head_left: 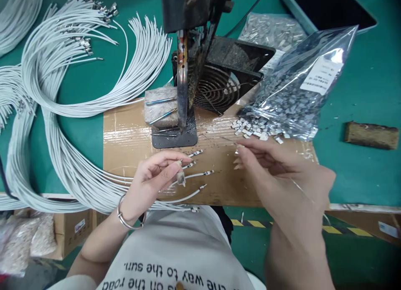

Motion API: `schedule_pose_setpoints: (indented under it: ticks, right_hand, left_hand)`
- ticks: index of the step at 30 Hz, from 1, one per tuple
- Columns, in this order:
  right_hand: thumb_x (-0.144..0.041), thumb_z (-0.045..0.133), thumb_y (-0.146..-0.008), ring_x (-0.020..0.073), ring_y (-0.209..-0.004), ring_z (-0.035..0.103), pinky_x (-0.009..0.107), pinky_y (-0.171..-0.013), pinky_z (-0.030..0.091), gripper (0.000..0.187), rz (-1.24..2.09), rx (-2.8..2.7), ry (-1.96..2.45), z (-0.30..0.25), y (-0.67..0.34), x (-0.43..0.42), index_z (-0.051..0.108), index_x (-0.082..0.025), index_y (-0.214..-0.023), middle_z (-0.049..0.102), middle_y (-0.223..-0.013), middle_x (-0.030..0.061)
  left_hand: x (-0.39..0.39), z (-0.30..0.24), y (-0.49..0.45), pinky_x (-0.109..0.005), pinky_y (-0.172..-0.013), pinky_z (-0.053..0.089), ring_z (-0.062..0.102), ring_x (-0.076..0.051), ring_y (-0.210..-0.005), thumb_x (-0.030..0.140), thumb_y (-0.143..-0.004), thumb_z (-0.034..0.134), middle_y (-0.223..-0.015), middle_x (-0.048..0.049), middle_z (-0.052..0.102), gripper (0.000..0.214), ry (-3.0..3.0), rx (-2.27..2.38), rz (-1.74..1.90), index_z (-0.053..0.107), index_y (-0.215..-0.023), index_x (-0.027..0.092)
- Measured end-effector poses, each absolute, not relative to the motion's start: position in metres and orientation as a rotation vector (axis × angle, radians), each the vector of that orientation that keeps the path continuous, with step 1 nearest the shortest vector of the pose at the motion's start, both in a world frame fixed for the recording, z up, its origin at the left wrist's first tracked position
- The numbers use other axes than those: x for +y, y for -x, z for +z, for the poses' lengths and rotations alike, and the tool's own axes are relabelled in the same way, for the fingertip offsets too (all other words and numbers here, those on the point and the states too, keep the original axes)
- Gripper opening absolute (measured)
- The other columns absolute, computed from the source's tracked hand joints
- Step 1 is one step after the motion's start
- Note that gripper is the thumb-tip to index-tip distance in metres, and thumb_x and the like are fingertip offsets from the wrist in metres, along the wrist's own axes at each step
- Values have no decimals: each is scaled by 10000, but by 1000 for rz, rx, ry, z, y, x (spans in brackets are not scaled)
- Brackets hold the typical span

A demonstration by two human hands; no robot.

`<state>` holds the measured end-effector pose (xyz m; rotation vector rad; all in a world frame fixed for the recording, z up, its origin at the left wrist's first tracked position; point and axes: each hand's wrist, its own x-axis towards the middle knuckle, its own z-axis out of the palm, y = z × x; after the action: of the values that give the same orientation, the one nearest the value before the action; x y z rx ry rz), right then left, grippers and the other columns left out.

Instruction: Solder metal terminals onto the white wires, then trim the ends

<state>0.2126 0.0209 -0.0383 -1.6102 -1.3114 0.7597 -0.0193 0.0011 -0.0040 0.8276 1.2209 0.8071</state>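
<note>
My left hand is closed in a pinch over the cardboard, around something small I cannot make out. A whitish, worn scrap shows at its thumb. White wires with metal terminals fan out beside and below those fingers. My right hand is closed, thumb against forefinger, on a thin needle-like piece pointing left. Just beyond the right hand lies a spill of small white connector pieces at the mouth of a clear bag.
A machine with a metal rod stands over a dark base plate. Behind it sits a black fan. Bundles of white wire cover the left. At right are a brown block and a tablet.
</note>
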Motion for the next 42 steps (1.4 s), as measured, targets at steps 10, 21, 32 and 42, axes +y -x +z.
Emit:
schedule_pose_setpoints:
  ticks: [10,21,32,42]
  right_hand:
    - [-176,795,-876,109,-529,679,206,-506,587,96,1303,-1128,1271,-18,-167,11,828,-265,-865,762,-707,-31]
    - [-164,762,-900,107,-617,643,213,-518,516,143,1476,-1159,1130,-14,-153,10,852,-268,-938,731,-751,-9]
    - [-99,754,-872,86,-560,603,191,-465,471,225,1475,-1134,1100,-12,-155,9,860,-290,-929,710,-725,-20]
    - [-289,877,-807,77,-410,560,169,-380,447,23,1916,-753,1039,-23,-162,6,866,-275,-820,667,-555,-21]
  left_hand:
    - [-1,2,22,-234,-423,188,287,-45,-440,419,-932,766,-703,-9,655,277,-706,1210,862,660,-817,190]
    - [-1,4,21,-231,-441,166,225,-63,-475,404,-929,779,-579,60,468,297,-719,1182,853,623,-783,197]
    - [-2,3,22,-243,-469,284,362,-84,-494,393,-897,814,-595,38,554,292,-837,1233,844,629,-768,209]
    - [-1,6,24,-194,-505,329,408,-60,-546,192,-897,797,-630,45,575,195,-862,1184,828,655,-764,176]
